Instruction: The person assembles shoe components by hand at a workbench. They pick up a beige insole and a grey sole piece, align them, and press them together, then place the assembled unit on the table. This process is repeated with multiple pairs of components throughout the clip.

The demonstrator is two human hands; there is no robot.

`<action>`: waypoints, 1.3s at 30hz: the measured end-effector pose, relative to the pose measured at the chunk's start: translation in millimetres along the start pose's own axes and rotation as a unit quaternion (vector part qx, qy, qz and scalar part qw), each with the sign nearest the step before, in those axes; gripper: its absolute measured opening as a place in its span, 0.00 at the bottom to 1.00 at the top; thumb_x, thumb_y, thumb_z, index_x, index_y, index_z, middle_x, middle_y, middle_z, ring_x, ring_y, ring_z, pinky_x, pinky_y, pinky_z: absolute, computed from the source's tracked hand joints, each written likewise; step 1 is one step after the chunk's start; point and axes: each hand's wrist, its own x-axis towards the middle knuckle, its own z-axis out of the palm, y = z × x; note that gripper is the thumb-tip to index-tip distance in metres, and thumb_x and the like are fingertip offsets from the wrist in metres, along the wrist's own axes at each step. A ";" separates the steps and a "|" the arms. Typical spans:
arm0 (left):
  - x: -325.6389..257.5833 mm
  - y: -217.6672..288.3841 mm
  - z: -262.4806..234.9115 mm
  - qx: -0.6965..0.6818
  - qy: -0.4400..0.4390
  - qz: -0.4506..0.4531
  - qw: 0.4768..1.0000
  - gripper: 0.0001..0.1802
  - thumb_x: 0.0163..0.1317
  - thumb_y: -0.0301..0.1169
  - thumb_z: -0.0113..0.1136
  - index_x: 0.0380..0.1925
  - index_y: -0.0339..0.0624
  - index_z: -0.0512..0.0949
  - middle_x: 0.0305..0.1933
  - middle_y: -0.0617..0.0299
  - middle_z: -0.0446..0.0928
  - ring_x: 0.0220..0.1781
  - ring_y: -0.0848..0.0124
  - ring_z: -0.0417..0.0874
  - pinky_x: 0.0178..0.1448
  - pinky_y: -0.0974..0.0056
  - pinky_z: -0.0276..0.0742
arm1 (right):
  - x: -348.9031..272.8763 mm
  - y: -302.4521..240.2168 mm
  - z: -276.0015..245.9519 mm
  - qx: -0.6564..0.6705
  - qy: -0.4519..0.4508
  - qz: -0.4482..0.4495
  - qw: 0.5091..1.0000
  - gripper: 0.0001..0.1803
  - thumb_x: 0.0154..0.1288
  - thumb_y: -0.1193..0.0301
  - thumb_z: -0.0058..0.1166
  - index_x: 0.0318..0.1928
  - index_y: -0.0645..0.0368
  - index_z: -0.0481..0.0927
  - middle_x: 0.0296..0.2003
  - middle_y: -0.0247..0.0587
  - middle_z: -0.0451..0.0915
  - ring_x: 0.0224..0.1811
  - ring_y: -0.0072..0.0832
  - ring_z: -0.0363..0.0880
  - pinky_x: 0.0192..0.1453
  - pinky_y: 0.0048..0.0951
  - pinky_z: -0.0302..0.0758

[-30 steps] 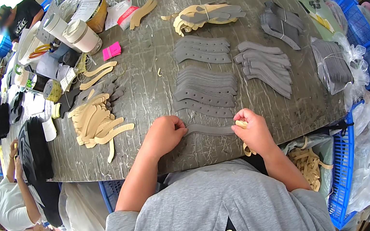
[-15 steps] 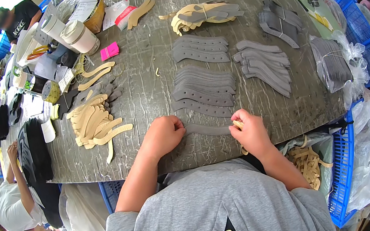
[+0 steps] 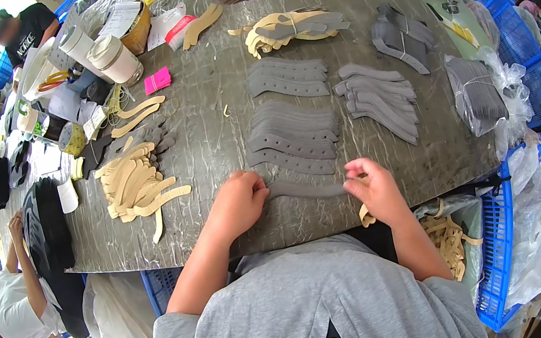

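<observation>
A curved grey strip (image 3: 306, 190) lies near the table's front edge. My left hand (image 3: 241, 199) is closed, pinching the strip's left end. At the right end, my right hand (image 3: 375, 188) has its fingers apart, thumb by the strip's tip. A tan strip (image 3: 366, 216) shows just below the right hand; whether it hangs from the hand or is falling, I cannot tell. Beyond the hands lies a fanned stack of grey strips (image 3: 291, 130) with rows of small holes, and a smaller such stack (image 3: 287, 78) farther off.
Left lies a pile of tan strips (image 3: 129, 182); right, plain grey strips (image 3: 380, 97) and a bagged bundle (image 3: 477, 93). A tied tan-and-grey bundle (image 3: 293, 27) lies farther back. A blue crate (image 3: 494, 246) with tan scraps (image 3: 445, 240) stands below right. Two other people are at the left.
My right hand's fingers have spread, and the tan piece that was between them now shows below the hand. My left hand stays at the strip's left end.
</observation>
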 end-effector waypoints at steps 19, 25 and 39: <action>5.8 39.5 -14.1 -0.202 0.050 0.008 0.978 0.13 0.65 0.24 0.59 0.48 0.34 0.74 0.33 0.64 0.74 0.23 0.79 0.73 0.27 0.72 0.70 | 35.7 -36.2 52.5 -0.231 -0.031 -0.137 0.963 0.10 0.63 0.68 0.57 0.43 0.56 0.82 0.41 0.40 0.78 0.35 0.43 0.83 0.38 0.42 0.78; -8.6 25.9 -24.4 -0.105 0.070 0.069 0.990 0.17 0.64 0.23 0.59 0.53 0.35 0.71 0.38 0.58 0.74 0.29 0.73 0.76 0.30 0.68 0.74 | 18.8 -32.2 46.0 -0.173 -0.110 -0.177 0.963 0.10 0.58 0.73 0.59 0.41 0.58 0.82 0.39 0.41 0.78 0.35 0.43 0.82 0.38 0.41 0.78; -9.5 72.9 -7.3 0.095 0.030 0.295 0.950 0.48 0.56 0.57 0.59 0.70 0.44 0.56 0.48 0.51 0.69 0.35 0.58 0.81 0.31 0.59 0.81 | 13.1 -53.9 51.9 0.317 -0.199 -0.042 0.926 0.10 0.64 0.76 0.58 0.45 0.69 0.81 0.37 0.40 0.86 0.39 0.19 0.80 0.43 0.25 0.77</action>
